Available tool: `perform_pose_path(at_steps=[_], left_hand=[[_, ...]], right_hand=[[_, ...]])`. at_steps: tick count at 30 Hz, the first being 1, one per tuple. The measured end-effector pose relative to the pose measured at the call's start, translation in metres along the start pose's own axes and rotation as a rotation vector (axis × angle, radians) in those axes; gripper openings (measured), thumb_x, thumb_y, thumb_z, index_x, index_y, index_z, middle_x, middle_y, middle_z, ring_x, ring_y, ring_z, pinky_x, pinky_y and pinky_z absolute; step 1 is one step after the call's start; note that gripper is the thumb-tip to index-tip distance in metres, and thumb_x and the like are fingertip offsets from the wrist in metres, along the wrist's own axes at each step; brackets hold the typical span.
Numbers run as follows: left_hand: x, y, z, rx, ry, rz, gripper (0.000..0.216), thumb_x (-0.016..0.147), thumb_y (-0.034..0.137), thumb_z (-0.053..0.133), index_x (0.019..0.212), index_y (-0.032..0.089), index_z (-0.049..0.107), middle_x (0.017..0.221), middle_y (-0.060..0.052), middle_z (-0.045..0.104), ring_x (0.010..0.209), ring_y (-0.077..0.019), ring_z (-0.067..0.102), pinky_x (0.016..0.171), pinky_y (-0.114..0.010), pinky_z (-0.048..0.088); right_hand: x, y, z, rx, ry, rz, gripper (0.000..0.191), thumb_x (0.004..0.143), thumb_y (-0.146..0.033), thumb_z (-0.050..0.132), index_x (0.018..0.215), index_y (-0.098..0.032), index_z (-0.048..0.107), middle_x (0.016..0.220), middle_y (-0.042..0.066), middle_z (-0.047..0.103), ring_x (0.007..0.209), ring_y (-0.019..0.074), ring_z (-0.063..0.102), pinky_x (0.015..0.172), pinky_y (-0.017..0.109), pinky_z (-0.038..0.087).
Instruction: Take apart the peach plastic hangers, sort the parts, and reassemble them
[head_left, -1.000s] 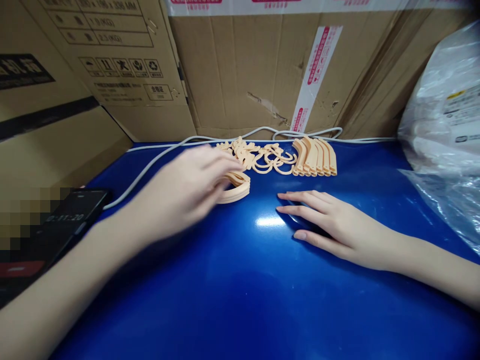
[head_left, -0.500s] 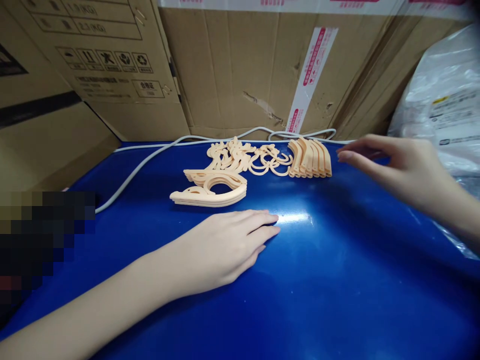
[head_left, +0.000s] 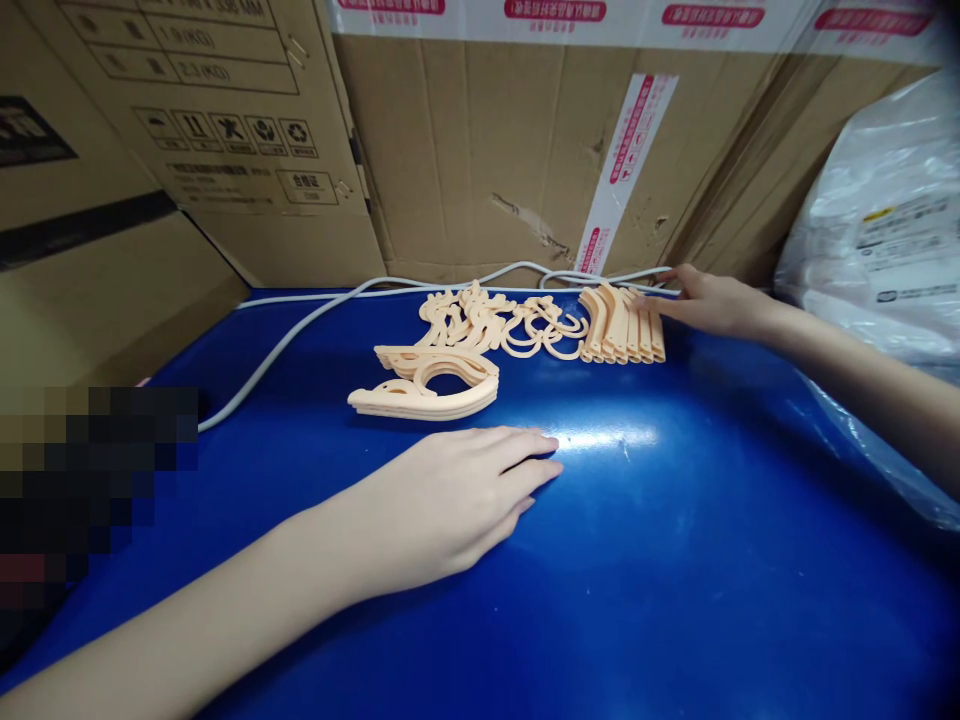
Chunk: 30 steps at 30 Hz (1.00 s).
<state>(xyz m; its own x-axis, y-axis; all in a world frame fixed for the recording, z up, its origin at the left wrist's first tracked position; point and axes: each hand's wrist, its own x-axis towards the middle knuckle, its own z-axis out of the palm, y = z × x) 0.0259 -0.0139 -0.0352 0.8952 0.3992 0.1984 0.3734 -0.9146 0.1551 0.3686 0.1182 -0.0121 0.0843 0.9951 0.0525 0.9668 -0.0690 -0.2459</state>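
My left hand lies flat and open on the blue table, fingers together, just in front of a small stack of peach plastic curved pieces. My right hand reaches to the back of the table, and its fingertips touch the right end of a row of peach curved strips standing side by side; I cannot tell whether it grips one. Between the stack and the row lies a loose heap of peach hooks and small parts.
Cardboard boxes wall in the back and left of the table. A white cable runs along the back edge. A clear plastic bag fills the right side. A dark, partly blurred object lies at the left edge.
My left hand has left the stack and settled flat on the table. My right hand has lifted from the table and moved to the back right, onto the row of strips.
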Motion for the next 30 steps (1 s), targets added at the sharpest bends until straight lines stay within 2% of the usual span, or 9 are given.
perform_pose_path(at_steps=[3,10,18,23,27,30], left_hand=[[-0.001,0.0,0.0,0.003,0.002,0.006,0.034,0.099,0.018,0.043,0.129,0.015,0.058,0.137,-0.011,0.061,0.127,-0.0232,0.058,0.105,-0.037,0.049],[-0.002,0.0,0.0,0.01,-0.004,0.004,0.034,0.099,0.018,0.043,0.13,0.014,0.058,0.139,-0.011,0.06,0.128,-0.0229,0.057,0.105,-0.036,0.049],[-0.001,0.002,-0.002,0.013,0.005,0.01,0.033,0.099,0.017,0.043,0.128,0.015,0.059,0.137,-0.012,0.061,0.126,-0.0226,0.059,0.103,-0.036,0.05],[-0.002,0.003,-0.002,0.035,0.009,0.021,0.033,0.098,0.017,0.045,0.127,0.014,0.059,0.136,-0.012,0.061,0.125,-0.0234,0.059,0.102,-0.036,0.05],[-0.001,0.003,-0.002,0.046,-0.011,0.01,0.033,0.099,0.018,0.043,0.128,0.014,0.058,0.136,-0.01,0.061,0.122,-0.0214,0.06,0.102,-0.033,0.049],[0.001,0.004,-0.004,0.042,0.059,-0.029,0.035,0.1,0.019,0.041,0.132,0.014,0.054,0.138,-0.01,0.059,0.122,-0.0212,0.059,0.102,-0.035,0.048]], right_hand=[[-0.002,-0.003,0.0,0.098,-0.076,0.015,0.085,0.082,-0.073,0.052,0.135,-0.006,0.052,0.085,0.013,0.066,0.059,0.0154,0.057,0.051,0.027,0.041],[-0.007,-0.01,0.0,0.224,-0.1,0.012,0.061,0.088,-0.053,0.058,0.127,-0.007,0.056,0.068,0.004,0.061,0.054,0.0119,0.055,0.049,0.023,0.044],[-0.008,-0.009,-0.001,0.223,-0.067,0.041,0.049,0.089,-0.037,0.059,0.126,-0.004,0.057,0.059,0.003,0.061,0.052,0.014,0.058,0.052,0.026,0.047],[-0.01,-0.006,-0.009,0.125,0.018,0.054,0.048,0.089,-0.036,0.057,0.121,-0.001,0.063,0.053,0.003,0.059,0.045,0.015,0.055,0.055,0.031,0.045],[-0.026,-0.009,-0.021,0.068,0.128,0.011,0.043,0.09,-0.033,0.053,0.115,-0.001,0.067,0.065,0.009,0.066,0.052,0.0153,0.058,0.063,0.033,0.045],[-0.058,-0.022,-0.023,0.083,0.084,-0.175,0.035,0.089,-0.027,0.052,0.114,-0.009,0.07,0.093,0.011,0.073,0.079,0.0195,0.066,0.072,0.03,0.047]])
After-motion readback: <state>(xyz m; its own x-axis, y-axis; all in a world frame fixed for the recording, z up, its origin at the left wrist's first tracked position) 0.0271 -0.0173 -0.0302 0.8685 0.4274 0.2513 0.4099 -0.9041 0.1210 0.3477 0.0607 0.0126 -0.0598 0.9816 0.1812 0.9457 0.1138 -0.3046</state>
